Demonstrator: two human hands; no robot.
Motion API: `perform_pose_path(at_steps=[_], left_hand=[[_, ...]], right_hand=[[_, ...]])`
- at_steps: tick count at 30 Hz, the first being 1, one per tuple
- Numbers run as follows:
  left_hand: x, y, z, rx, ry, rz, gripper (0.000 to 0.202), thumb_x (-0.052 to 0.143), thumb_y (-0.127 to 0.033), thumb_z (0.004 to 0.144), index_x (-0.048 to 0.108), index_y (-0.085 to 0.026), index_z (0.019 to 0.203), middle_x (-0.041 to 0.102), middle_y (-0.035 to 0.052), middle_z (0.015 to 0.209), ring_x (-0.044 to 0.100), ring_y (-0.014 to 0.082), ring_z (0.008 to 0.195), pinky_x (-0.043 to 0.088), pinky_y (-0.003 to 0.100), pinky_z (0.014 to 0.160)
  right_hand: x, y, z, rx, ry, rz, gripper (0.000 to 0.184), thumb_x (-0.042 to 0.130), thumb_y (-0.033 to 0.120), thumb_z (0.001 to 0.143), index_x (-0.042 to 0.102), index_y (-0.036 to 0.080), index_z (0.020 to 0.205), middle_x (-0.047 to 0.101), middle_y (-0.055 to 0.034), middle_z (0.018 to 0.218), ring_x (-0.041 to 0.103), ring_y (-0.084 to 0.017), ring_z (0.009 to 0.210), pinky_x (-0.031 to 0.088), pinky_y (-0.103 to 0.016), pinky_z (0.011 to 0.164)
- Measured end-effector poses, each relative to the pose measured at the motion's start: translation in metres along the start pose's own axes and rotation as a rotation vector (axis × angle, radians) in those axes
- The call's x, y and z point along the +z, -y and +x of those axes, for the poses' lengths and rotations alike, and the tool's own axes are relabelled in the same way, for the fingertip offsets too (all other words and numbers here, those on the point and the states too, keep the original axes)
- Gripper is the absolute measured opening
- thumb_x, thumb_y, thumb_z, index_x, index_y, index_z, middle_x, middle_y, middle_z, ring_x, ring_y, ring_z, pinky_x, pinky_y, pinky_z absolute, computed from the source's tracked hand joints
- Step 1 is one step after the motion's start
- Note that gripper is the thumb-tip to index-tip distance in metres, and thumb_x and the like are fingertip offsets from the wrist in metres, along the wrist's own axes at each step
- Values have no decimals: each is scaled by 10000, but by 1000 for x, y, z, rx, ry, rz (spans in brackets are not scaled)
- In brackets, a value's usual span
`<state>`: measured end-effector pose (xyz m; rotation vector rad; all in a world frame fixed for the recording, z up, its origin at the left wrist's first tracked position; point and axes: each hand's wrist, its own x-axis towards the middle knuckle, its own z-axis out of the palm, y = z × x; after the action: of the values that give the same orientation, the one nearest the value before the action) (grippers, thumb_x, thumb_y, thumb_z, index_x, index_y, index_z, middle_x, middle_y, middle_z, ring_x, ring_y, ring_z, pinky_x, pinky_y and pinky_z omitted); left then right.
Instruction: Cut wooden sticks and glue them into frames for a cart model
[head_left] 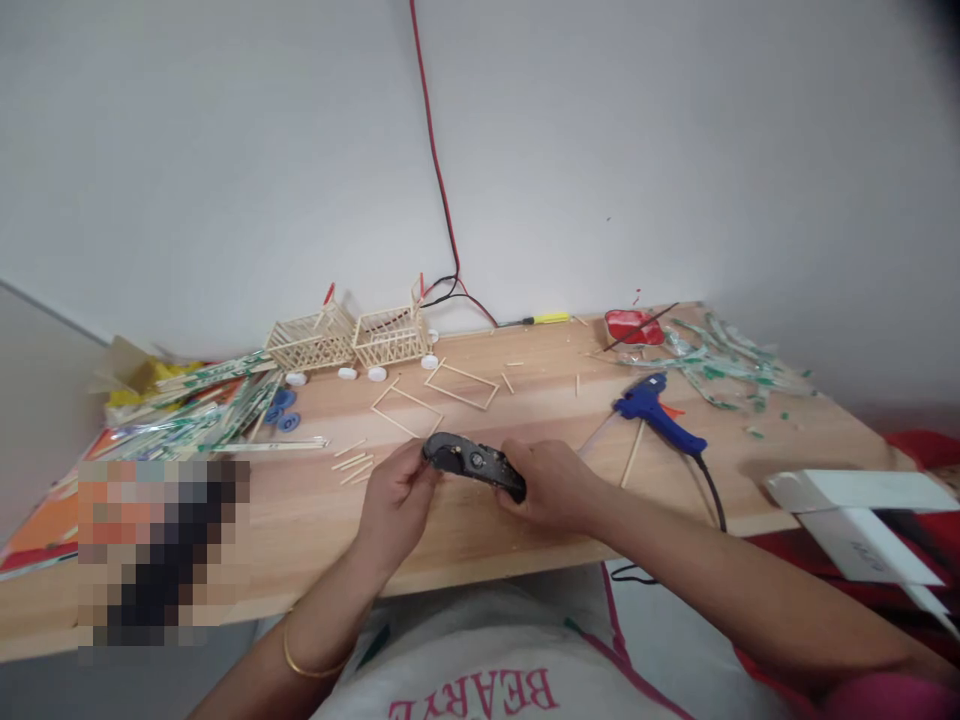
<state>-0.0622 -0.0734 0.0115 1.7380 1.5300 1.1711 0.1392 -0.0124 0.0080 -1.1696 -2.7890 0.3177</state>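
My right hand (551,485) is closed round the handle end of a black hand tool (476,460) with a round metal pivot; it looks like a cutter. At the tool's other end, my left hand (397,500) has its fingers pinched together, touching or very near it. Whatever lies between those fingers is hidden. Just beyond my hands lie two thin wooden stick rectangles, one a frame (463,385) and the other a frame (407,410). Several short cut sticks (352,462) rest on the table left of my left hand.
Two small stick carts on white wheels, a left cart (311,342) and a right cart (391,337), stand near the wall. A blue glue gun (660,412) lies right, below plastic wrappers (720,365). Packaged sticks (217,410) and blue wheels (283,408) are left. A yellow-handled screwdriver (550,318) lies behind.
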Motion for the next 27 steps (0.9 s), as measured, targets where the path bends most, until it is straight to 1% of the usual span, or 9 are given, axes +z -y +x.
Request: perform_pose_path(at_steps=[5, 12, 17, 20, 23, 27], left_hand=[[1, 3, 0, 24, -12, 3, 196, 485, -159, 838, 654, -184, 932, 667, 38, 932, 592, 164, 870, 434, 270, 793], [2, 10, 0, 43, -24, 39, 144, 488, -195, 849, 629, -170, 845, 639, 26, 838, 578, 153, 818, 427, 258, 757], [3, 9, 4, 39, -34, 55, 135, 499, -211, 843, 622, -173, 801, 628, 14, 798, 568, 144, 779, 424, 248, 730], [4, 8, 6, 39, -49, 38, 132, 492, -193, 842, 620, -174, 815, 631, 12, 801, 573, 140, 774, 431, 244, 723], [6, 6, 6, 54, -73, 36, 146, 481, -179, 848, 625, -178, 866, 638, 18, 832, 577, 142, 802, 434, 247, 736], [5, 0, 3, 111, -93, 72, 179, 467, -169, 859, 633, -181, 924, 639, 32, 865, 573, 144, 808, 434, 250, 727]], right_hand=[[2, -1, 1, 8, 12, 20, 235, 505, 351, 767, 555, 154, 885, 679, -92, 768, 628, -223, 691, 323, -271, 560], [1, 2, 2, 32, 28, 76, 187, 517, 327, 766, 558, 169, 856, 684, -78, 792, 626, -209, 704, 316, -259, 562], [2, 1, 3, 45, 36, 144, 178, 513, 302, 770, 571, 166, 868, 680, -68, 787, 622, -190, 714, 318, -248, 566], [4, -2, 5, 49, 16, 115, 167, 510, 297, 765, 569, 172, 860, 677, -63, 766, 621, -192, 701, 304, -249, 549], [4, -3, 7, 44, -14, 42, 178, 513, 322, 760, 563, 176, 849, 678, -66, 759, 619, -204, 680, 294, -260, 540], [0, -1, 5, 49, -64, -52, 208, 517, 351, 761, 556, 171, 858, 675, -72, 782, 617, -213, 709, 308, -267, 563]])
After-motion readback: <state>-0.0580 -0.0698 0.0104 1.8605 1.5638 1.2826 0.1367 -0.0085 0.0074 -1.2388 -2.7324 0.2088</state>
